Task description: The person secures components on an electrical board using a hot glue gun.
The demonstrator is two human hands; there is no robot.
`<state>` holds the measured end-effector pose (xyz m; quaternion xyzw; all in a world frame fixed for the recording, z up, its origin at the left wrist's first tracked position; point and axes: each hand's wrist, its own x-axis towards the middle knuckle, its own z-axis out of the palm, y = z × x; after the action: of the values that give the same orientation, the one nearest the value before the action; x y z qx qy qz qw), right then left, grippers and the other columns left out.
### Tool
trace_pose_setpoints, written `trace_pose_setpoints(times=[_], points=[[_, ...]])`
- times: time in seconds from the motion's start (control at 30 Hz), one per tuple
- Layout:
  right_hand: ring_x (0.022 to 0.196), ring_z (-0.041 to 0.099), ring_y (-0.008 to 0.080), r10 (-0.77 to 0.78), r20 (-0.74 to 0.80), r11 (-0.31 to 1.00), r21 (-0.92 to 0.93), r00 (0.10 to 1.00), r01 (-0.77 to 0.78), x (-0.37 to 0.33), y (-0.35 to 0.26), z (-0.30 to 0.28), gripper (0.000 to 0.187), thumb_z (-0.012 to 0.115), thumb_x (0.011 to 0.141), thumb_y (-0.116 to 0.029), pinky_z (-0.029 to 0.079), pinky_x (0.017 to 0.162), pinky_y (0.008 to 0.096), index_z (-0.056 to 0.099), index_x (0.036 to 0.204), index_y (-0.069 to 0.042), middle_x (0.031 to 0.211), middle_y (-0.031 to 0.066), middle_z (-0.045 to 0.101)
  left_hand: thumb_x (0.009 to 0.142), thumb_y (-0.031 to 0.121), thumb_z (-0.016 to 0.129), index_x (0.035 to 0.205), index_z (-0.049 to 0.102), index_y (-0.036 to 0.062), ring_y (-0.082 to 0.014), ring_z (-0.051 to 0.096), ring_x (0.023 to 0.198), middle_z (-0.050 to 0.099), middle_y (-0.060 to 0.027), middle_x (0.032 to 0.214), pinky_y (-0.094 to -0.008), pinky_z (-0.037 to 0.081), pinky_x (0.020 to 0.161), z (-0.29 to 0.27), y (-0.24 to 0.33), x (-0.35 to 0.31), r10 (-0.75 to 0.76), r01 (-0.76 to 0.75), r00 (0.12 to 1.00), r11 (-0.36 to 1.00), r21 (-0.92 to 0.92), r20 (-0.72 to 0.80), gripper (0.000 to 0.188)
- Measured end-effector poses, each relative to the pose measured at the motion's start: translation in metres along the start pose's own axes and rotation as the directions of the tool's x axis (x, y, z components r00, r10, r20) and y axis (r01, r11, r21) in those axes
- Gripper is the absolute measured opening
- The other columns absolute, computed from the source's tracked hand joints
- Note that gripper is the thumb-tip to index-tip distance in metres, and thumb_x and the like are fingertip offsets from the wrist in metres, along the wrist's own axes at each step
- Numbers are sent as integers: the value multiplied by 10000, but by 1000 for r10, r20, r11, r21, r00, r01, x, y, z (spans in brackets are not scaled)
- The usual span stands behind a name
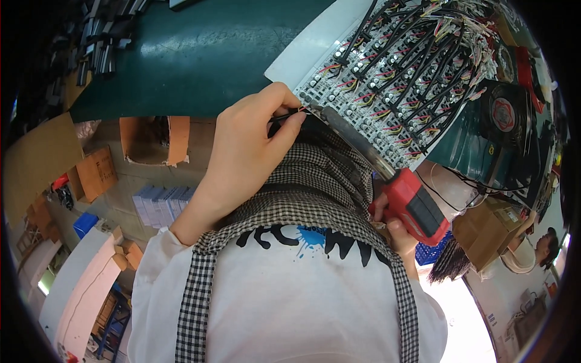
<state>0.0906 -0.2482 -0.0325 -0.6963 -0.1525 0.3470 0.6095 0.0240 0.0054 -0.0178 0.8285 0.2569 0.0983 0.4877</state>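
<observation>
black lettering (pixel 346 247), across a white shirt (pixel 302 302)

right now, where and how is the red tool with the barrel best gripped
Probably by the thick red body, from the person's own side, where the right hand holds it: that part is chunky, while the slim barrel points away, toward the left hand, and may be hot.

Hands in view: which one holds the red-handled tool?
Your right hand, wrapped around the red-handled tool; your left hand instead pinches a thin dark cable by the circuit boards.
</observation>
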Motion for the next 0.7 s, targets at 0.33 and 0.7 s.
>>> trace_pose_setpoints(times=[0.33, 0.7], points=[[541, 488, 144, -52, -25, 989, 136, 998, 55, 3, -7, 1, 615, 668, 729, -446, 376, 477, 248, 492, 990, 82, 830, 145, 550, 745, 39, 615, 807, 524, 20, -239, 588, 641, 582, -111, 693, -306, 440, 551, -3, 1, 3, 15, -16, 999, 999, 36, 40, 112], [600, 495, 127, 8, -60, 997, -72, 998, -12, -7, 4, -2, 584, 662, 714, -476, 383, 550, 242, 542, 930, 53, 702, 81, 533, 740, 47, 606, 818, 522, 19, -256, 577, 657, 576, -112, 699, -320, 436, 570, -8, 3, 6, 25, -30, 996, 998, 53, 90, 118]])
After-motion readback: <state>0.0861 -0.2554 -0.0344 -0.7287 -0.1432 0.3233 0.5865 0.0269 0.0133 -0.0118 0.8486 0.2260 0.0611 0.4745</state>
